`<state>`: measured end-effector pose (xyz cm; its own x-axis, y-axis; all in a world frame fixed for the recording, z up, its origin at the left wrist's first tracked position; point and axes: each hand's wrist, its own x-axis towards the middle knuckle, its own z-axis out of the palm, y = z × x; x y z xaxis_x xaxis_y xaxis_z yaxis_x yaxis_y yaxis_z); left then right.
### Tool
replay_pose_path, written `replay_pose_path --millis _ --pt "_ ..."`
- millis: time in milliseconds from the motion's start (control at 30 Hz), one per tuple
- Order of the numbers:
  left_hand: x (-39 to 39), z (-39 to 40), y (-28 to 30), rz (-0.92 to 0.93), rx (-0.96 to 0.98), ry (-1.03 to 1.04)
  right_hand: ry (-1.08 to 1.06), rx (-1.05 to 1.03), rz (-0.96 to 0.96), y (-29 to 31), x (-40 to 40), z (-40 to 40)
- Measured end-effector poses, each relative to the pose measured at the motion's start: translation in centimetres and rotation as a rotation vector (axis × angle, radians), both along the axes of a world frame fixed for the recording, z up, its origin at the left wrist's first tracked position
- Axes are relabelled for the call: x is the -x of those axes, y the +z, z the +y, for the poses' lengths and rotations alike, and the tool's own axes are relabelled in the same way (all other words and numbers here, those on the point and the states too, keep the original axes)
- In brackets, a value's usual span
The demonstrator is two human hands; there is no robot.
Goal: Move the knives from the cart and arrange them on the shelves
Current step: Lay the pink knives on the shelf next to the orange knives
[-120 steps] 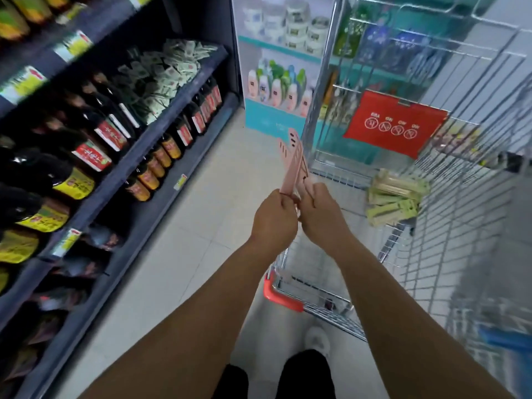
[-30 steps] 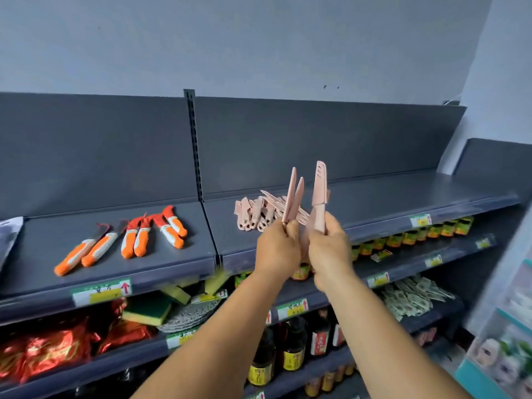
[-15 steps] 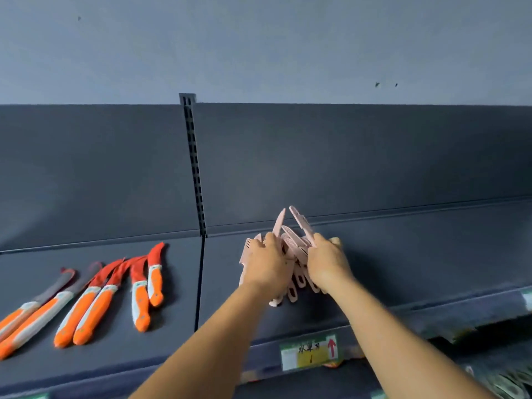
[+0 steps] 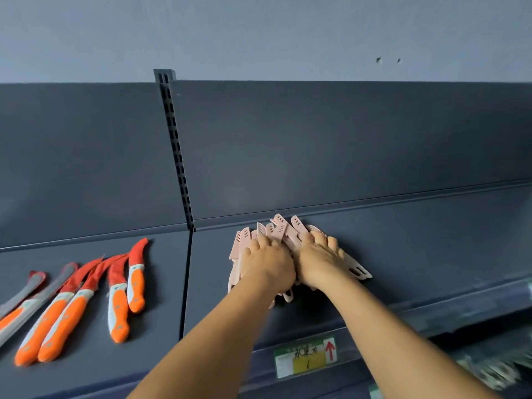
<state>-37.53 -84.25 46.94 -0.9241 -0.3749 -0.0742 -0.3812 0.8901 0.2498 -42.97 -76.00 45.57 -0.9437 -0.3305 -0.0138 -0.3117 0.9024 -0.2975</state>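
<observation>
A heap of pink sheathed knives (image 4: 283,228) lies on the dark grey shelf (image 4: 431,254), just right of the shelf joint. Both my hands are down on this heap, side by side. My left hand (image 4: 267,263) covers its left half with fingers bent over the sheaths. My right hand (image 4: 321,260) covers the right half, fingers curled round several knives. Pink tips fan out beyond my fingers toward the back panel, and one sheath sticks out to the right. The cart is out of sight.
Several orange-handled knives (image 4: 118,306) with red and grey blade covers lie on the left shelf section. A slotted upright (image 4: 175,151) divides the two back panels. A price label (image 4: 305,357) sits on the shelf's front edge. Blurred goods show on a lower shelf at bottom right.
I turned from the cart to the shelf carrying pink knives. In the last half second both hands came down flat, bringing the raised knives onto the heap.
</observation>
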Motion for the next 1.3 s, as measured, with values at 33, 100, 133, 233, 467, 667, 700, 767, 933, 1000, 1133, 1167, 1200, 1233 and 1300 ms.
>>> replay_pose_path --millis 33,100,133,233,467,667,700,767,933,1000,1133,1167,1200,1233,1300 --pt "-0.1 -0.1 0.2 0.019 -0.003 -0.008 -0.006 0.018 0.020 0.2 -0.3 0.2" --pt "-0.8 -0.1 0.6 0.067 0.007 -0.034 -0.001 0.040 0.076 0.8 -1.3 0.9" --pt "-1.3 -0.1 0.8 0.092 0.024 -0.057 0.006 0.043 0.101 1.1 -2.0 1.4" --pt "-3.5 0.4 1.2 0.216 0.081 -0.146 0.025 0.074 0.185 2.2 -5.0 3.1" --pt "-13.2 3.8 0.1 0.465 0.027 -0.346 -0.105 0.110 0.263 1.6 -16.2 8.0" --pt "-22.5 7.1 -3.8 0.418 -0.030 -0.523 -0.253 0.126 0.116 -2.6 -27.6 12.2" --pt "-24.0 7.7 -4.6 0.395 -0.038 -0.550 -0.282 0.130 0.090 -3.5 -29.4 12.9" --pt "-27.1 9.2 -6.3 0.335 -0.071 -0.602 -0.361 0.135 0.038 -5.7 -33.2 14.6" --pt "-33.1 13.9 -11.1 0.159 -0.122 -0.723 -0.550 0.125 -0.102 -10.6 -41.2 19.4" --pt "-35.0 16.2 -13.2 0.096 -0.125 -0.769 -0.622 0.133 -0.144 -12.1 -44.1 21.5" --pt "-38.7 21.1 -16.3 -0.026 -0.133 -0.908 -0.763 0.159 -0.218 -15.0 -49.1 25.5" --pt "-39.6 22.5 -16.9 -0.052 -0.138 -0.940 -0.795 0.166 -0.228 -15.6 -50.3 26.6" --pt "-40.4 23.8 -17.5 -0.072 -0.140 -0.975 -0.827 0.171 -0.237 -16.2 -51.4 27.7" --pt "-41.3 25.2 -18.0 -0.087 -0.136 -1.014 -0.859 0.175 -0.246 -16.8 -52.4 28.8" --pt "-42.8 28.1 -19.1 -0.120 -0.130 -1.086 -0.925 0.193 -0.262 -17.9 -54.4 31.2"
